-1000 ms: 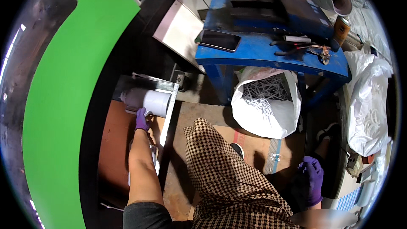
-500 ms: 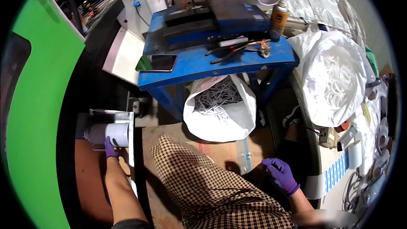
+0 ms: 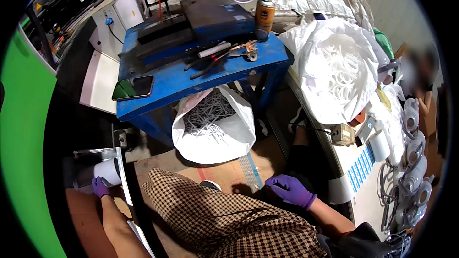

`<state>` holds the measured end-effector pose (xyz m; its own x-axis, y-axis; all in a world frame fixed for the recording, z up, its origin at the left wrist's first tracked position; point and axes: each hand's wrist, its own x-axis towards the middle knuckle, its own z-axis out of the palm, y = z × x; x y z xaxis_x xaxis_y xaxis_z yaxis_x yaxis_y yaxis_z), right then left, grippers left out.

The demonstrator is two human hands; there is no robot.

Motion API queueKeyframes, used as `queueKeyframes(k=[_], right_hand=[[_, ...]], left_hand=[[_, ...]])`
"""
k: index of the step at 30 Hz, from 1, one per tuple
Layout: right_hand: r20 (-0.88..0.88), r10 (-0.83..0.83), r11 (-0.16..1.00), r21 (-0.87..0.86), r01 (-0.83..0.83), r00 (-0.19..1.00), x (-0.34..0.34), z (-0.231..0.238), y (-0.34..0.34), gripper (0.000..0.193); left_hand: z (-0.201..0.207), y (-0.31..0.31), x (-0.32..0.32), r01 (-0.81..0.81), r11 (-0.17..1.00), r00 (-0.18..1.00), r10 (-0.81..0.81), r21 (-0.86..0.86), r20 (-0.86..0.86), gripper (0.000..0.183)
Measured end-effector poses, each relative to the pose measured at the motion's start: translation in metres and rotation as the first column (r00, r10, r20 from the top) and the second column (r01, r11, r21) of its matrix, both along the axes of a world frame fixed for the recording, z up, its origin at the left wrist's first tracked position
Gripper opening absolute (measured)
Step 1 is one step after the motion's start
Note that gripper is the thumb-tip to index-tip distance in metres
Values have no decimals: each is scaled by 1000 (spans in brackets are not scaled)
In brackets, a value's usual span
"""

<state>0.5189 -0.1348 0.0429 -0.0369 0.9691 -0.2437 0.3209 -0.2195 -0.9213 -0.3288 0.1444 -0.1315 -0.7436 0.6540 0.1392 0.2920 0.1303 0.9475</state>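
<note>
My left hand [image 3: 101,187], in a purple glove, reaches into a metal-edged recess at the lower left. Its fingers lie against the side of a white cylindrical piece [image 3: 108,172], which has a darker grey part beside it; the far side of the grip is hidden. My right hand [image 3: 290,190], gloved in purple too, hovers near my checkered apron [image 3: 210,210] with its fingers curled in. Whatever those fingers may hold cannot be made out. Beyond that hand, a white sack [image 3: 215,150] of grey plastic strips stands on the cardboard-covered floor.
A blue table [image 3: 191,83] bears a phone [image 3: 133,88], pliers [image 3: 210,65] and a spray can [image 3: 264,18]. At right, a white sack [image 3: 311,81] of white rings and several translucent plastic parts [image 3: 415,169] lie on a bench. Another person [image 3: 423,74] is at the far right.
My view has turned right, so the table and sacks sit farther left in the picture. The left hand stays at the white cylindrical piece; the right hand stays near my lap, fingers still curled.
</note>
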Motion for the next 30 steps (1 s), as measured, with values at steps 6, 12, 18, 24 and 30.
queueKeyframes(k=[6,12,18,24,30], right_hand=[[394,187,944,182,-276,900,-6,-5,-10,31],[514,318,878,157,-452,797,-4,-19,-21,33],[553,240,894,194,-403,798,12,-19,-41,31],[537,228,895,212,-392,812,26,-22,-42,29],[290,259,877,330,-350,921,17,8,-24,33]], left_hand=[[28,7,52,-405,862,913,368,-303,-173,58],[50,-30,21,-252,905,952,296,-344,80,57],[67,-52,49,-211,896,977,195,-390,-80,48],[104,-124,51,-146,902,901,-48,-406,-432,41],[138,-144,193,276,947,805,-322,-166,-499,34]])
